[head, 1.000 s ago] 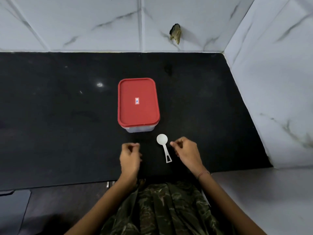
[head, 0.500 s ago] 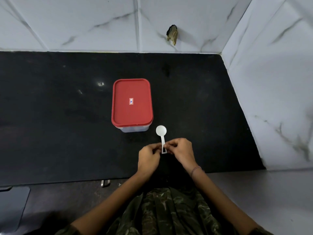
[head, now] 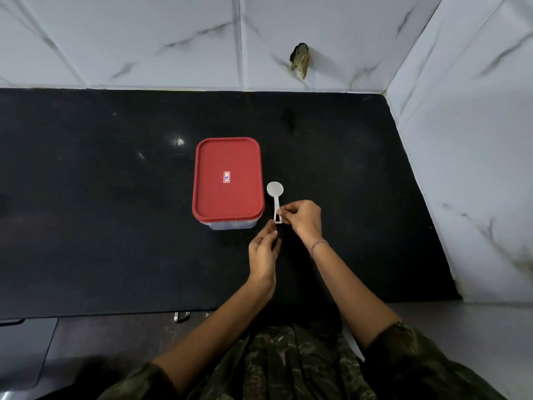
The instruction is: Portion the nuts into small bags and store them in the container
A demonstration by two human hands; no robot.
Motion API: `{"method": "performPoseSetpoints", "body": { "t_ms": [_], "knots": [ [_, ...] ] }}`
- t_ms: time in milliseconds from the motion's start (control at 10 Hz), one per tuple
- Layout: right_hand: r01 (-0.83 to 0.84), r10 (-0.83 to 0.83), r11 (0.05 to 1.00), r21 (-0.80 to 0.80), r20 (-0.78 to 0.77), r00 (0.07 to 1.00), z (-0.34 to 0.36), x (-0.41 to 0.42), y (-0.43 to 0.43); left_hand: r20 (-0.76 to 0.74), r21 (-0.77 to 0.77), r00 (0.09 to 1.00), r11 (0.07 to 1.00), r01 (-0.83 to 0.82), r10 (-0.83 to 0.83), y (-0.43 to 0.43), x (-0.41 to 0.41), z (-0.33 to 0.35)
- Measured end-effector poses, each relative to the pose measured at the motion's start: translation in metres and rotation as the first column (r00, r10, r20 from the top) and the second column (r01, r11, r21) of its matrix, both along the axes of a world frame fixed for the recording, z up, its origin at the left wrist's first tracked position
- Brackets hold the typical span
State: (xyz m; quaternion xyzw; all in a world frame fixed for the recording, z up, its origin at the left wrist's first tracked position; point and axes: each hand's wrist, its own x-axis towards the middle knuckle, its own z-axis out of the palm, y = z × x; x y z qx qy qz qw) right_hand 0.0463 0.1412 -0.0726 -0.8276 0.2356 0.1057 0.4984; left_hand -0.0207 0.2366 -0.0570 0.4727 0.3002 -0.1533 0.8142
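1. On the black surface [head: 101, 212], head view: the container [head: 227, 180] sits near the middle with its red lid on.
2. White scoop [head: 275, 194] is just right of the container, bowl end toward the wall, handle toward the person.
3. Right hand [head: 302, 219] pinches the scoop handle near its end, thumb against fingertips; bracelet [head: 318, 244] on that wrist.
4. Left hand [head: 264, 252] is just below the handle end, fingers loosely extended, gripping nothing; cannot tell whether it touches the handle.
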Motion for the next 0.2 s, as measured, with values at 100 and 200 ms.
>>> {"method": "performPoseSetpoints", "body": {
  "t_ms": [100,200],
  "knots": [
    [-0.014,0.014,1.000,-0.012,0.002,1.000,-0.0030,0.0027,-0.0007,0.014,0.045,0.999,0.998,0.038,-0.038,0.0016,0.0027,0.0002],
    [-0.028,0.029,0.999,-0.038,0.012,1.000,-0.0008,0.0021,0.0021,0.014,0.127,0.996,0.988,0.087,-0.089,0.0040,0.0024,-0.0064]
  ]
}}
